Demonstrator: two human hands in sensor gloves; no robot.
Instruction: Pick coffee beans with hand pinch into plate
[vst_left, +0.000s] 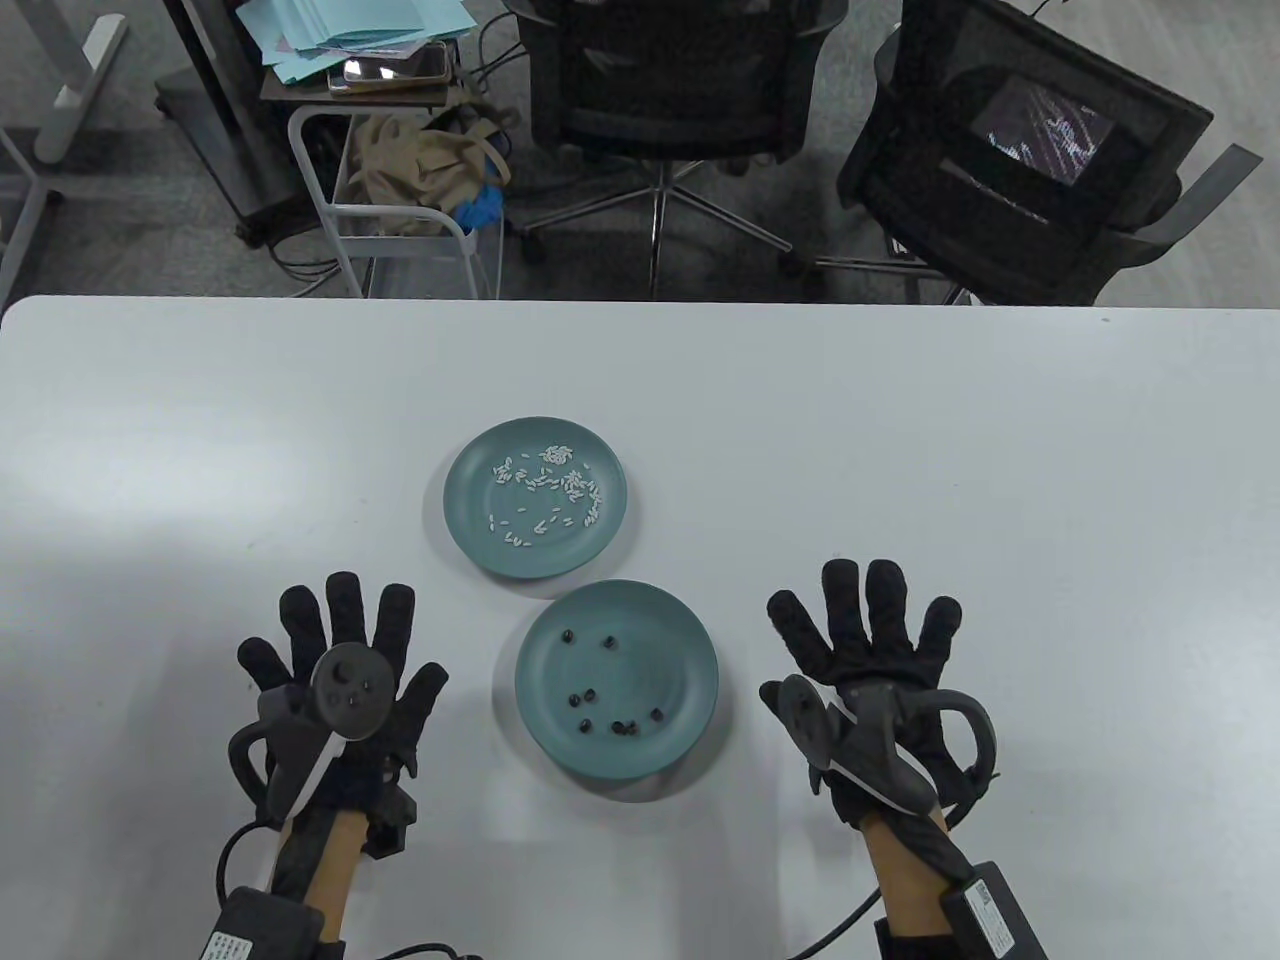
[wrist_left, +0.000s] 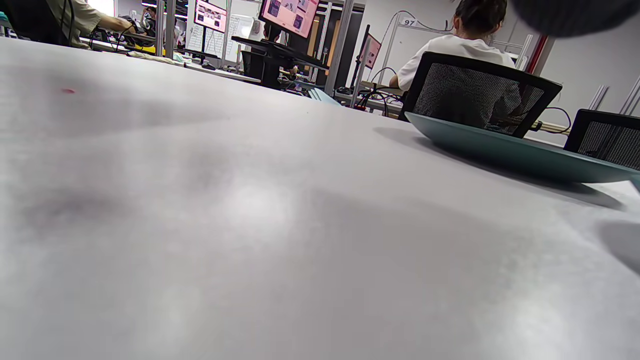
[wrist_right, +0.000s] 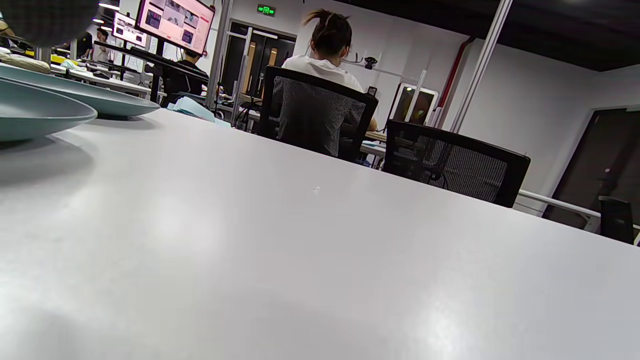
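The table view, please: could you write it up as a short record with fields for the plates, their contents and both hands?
near plate: teal plate, nearest the person, between the hands
near plate contents: coffee beans, about a dozen, scattered
far plate: second teal plate, behind and left of the near one, close to it; contact unclear
far plate contents: pale grains, look like rice
left hand: left hand flat on the table, fingers spread, holding nothing
right hand: right hand flat, fingers spread, holding nothing
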